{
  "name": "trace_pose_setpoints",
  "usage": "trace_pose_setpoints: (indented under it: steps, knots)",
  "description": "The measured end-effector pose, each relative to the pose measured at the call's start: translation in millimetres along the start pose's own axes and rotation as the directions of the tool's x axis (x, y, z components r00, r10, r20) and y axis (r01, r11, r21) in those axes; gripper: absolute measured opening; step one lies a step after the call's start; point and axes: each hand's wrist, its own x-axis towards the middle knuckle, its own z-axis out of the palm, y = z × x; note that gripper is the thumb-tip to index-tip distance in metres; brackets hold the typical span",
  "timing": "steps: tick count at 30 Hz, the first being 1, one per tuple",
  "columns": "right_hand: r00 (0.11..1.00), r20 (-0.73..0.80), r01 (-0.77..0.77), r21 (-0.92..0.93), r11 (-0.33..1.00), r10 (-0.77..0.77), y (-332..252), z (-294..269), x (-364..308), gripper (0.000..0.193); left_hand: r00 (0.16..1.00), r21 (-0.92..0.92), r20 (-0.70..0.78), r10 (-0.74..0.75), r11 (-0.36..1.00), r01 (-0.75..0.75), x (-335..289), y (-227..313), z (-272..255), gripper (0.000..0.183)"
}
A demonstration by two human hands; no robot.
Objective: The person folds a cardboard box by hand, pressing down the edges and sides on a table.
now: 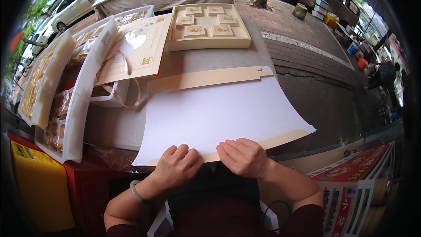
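Note:
A large white paperboard sheet [219,109] with cream flaps lies on the table in front of me, its near edge bent up a little. My left hand [179,164] is closed on this near edge, left of the middle. Fingers curled, my right hand [243,157] grips the same edge further right, over a cream strip [285,138]. The thumbs are mostly hidden. Along the far side of the sheet runs a folded cream flap [215,78] with a notched right end. A pale bangle [135,190] circles my left wrist.
Beyond the sheet, a shallow cream box [175,44] holds several small square boxes. To its left a cream gift bag [151,46] with ribbon handles leans over white trays [87,92] of wrapped goods. A yellow box [37,184] stands at lower left, a red banner [351,166] at right.

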Motion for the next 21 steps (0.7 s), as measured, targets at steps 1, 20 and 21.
trace_pose_setpoints:
  steps: [1, 20, 21]
  knots:
    - [1.000, -0.025, -0.015, 0.016, 1.000, 0.015, 3.7, -5.4, -0.2, 0.012, 1.000, 0.010, -0.003, 0.013, 1.000, -0.013, -0.7, -3.6, -6.4, 0.013]
    - [0.963, 0.134, -0.220, -0.110, 0.969, 0.234, 63.9, -63.0, -134.3, 0.022, 0.995, 0.093, 0.063, 0.083, 0.992, -0.088, -69.7, -54.1, 3.4, 0.024]
    - [0.961, 0.124, -0.233, -0.110, 0.966, 0.246, 64.1, -62.9, -138.8, 0.021, 0.996, 0.070, 0.054, 0.069, 0.995, -0.072, -69.6, -52.8, 5.1, 0.027]
